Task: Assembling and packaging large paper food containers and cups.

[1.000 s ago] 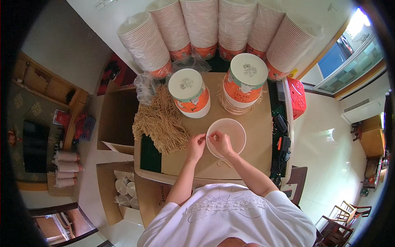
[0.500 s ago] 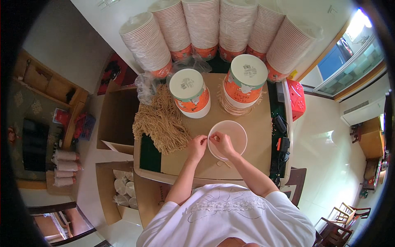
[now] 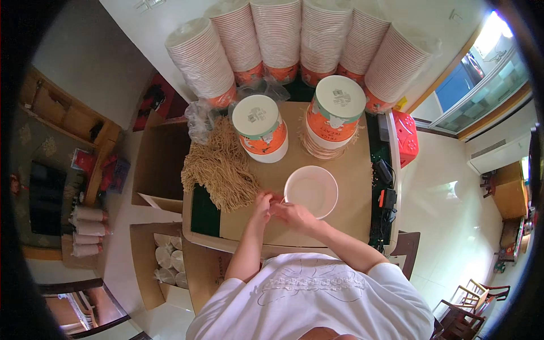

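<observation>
An open white paper bucket (image 3: 327, 202) stands near the front of the table, its pale inside facing up. Just at its left wall, my left hand (image 3: 264, 205) and my right hand (image 3: 296, 216) meet with fingers drawn together. What they pinch is hidden between the fingers. Beside my left hand lies a big heap of tan cords (image 3: 222, 173). Beyond the hands, a short upside-down stack of orange and green printed buckets (image 3: 263, 139) is on the left. A second such stack (image 3: 334, 122) is to its right, with cords hanging around its lower part.
Tall plastic-wrapped stacks of white buckets (image 3: 276, 37) line the wall at the back. Black adapters and cables (image 3: 387, 198) lie along the right table edge, near a red plastic stool (image 3: 404, 139). Cardboard boxes (image 3: 148, 255) stand on the floor to the left.
My right hand has moved left and down from the bucket's rim to my left hand. The short loose cord that lay in front of the bucket no longer shows.
</observation>
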A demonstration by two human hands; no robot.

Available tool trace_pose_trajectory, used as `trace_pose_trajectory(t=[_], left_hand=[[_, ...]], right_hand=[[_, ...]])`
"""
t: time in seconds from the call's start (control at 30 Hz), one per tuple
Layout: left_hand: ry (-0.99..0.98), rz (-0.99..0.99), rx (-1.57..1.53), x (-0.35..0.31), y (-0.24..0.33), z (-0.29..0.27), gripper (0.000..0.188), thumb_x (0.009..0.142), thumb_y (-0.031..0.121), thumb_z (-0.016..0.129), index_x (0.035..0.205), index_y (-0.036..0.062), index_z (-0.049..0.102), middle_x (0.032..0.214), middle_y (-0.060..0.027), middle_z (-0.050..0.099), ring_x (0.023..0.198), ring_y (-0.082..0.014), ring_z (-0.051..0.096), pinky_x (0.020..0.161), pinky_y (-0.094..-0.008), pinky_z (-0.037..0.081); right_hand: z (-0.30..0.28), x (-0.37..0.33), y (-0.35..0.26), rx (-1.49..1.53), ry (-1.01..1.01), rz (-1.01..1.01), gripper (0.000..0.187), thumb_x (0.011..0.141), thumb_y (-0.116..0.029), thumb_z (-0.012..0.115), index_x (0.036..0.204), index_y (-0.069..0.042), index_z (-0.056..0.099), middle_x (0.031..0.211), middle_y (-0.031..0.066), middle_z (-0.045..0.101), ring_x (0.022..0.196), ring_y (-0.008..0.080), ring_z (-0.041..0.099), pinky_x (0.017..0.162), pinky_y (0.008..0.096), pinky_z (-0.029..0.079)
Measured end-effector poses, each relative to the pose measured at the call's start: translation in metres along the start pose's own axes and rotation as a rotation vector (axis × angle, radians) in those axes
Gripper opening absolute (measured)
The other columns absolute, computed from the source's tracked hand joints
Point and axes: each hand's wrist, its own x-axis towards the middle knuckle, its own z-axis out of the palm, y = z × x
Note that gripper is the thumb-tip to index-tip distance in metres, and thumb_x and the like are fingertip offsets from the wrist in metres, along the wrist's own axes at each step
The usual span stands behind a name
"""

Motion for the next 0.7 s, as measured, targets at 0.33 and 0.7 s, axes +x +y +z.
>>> trace_pose_trajectory(t=[0.33,0.7], left_hand=[[-0.286,-0.299,-0.042,-0.010,-0.007,0.023,0.008,0.086,0.014,0.040,0.088,0.0107,0.047,0.062,-0.0029,0.050,0.038,-0.0071,0.030,0.032,-0.0193,0.018],[-0.277,-0.045,-0.044,-0.023,-0.002,0.046,0.006,0.085,0.015,0.048,0.090,0.0127,0.047,0.059,0.0025,0.043,0.039,-0.0057,0.033,0.031,-0.0194,0.020]], right_hand=[[-0.059,0.049,0.029,-0.985,-0.025,-0.255,0.013,0.075,-0.023,0.054,0.078,-0.012,0.060,0.079,0.0089,0.060,0.080,0.0253,0.059,0.088,0.0474,0.035],[-0.055,0.022,0.055,-0.412,0.009,0.187,0.017,0.076,-0.022,0.057,0.078,-0.006,0.062,0.070,0.0120,0.062,0.065,0.0252,0.060,0.059,0.0354,0.047]])
